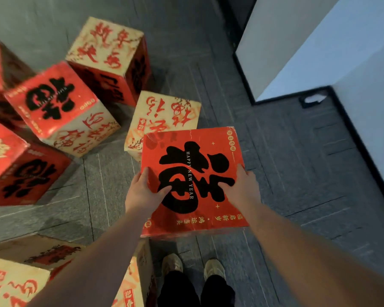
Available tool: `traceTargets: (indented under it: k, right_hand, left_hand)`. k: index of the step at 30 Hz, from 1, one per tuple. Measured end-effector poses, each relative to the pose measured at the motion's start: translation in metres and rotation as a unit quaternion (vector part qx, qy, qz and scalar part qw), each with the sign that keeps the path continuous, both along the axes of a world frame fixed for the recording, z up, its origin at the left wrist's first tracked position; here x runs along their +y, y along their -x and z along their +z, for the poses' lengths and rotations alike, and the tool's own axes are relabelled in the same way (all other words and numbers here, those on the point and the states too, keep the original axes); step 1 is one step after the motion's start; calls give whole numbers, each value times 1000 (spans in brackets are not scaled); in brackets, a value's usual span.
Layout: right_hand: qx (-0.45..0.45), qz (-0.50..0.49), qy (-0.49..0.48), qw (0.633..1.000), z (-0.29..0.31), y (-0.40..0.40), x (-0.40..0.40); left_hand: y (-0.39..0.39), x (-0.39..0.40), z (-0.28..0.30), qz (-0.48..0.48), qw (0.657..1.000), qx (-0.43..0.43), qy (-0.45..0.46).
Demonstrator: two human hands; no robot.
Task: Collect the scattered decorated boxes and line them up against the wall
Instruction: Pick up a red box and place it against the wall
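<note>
A red decorated box (193, 180), its top face printed with a large black character and the words HAPPY NEW YEAR, is held at the centre of the frame, above the grey carpet tiles (297, 173) and the person's shoes (193, 265). It is gripped from both sides: the left hand (142, 193) is curled round the left edge with the thumb laid on the top face, and the right hand (242, 185) is curled round the right edge in the same way, thumb on top. What the fingers do beneath the box is hidden.

A cream box with red calligraphy (164, 116) is seen just behind the held one, partly covered by it. Further boxes are scattered across the left of the frame: a red-topped box (53, 100) tilted at the middle left, a cream-topped box (106, 45) at the upper left, another red box (20, 169) at the left edge, and more at the lower left. These are blurred.

The white wall (319, 41) with its dark skirting board (364, 147) runs along the right side of the frame, well apart from the scattered group.

The step in hand is judged to be the carrying of one collected box. For the next move, the box would need to be brought to the right and set down flat with one side against the skirting, square to the wall, so that room is left for the others to be lined up beside it.
</note>
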State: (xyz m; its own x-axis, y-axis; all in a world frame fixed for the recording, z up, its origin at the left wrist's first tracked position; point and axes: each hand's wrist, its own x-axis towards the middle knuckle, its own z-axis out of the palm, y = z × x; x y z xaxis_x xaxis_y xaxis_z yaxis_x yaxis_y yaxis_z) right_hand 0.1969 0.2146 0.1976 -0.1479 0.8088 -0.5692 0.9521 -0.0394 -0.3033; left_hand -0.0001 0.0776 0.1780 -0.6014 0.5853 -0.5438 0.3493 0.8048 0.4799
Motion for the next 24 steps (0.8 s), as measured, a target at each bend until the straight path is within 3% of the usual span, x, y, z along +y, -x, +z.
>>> traceTargets:
  k: [13, 24]
  right_hand:
    - [68, -12, -126, 990, 259, 40, 63]
    - [177, -2, -241, 954, 414, 71, 153]
  left_hand:
    - [63, 75, 251, -57, 990, 65, -115]
    - [95, 165, 426, -50, 958, 165, -230]
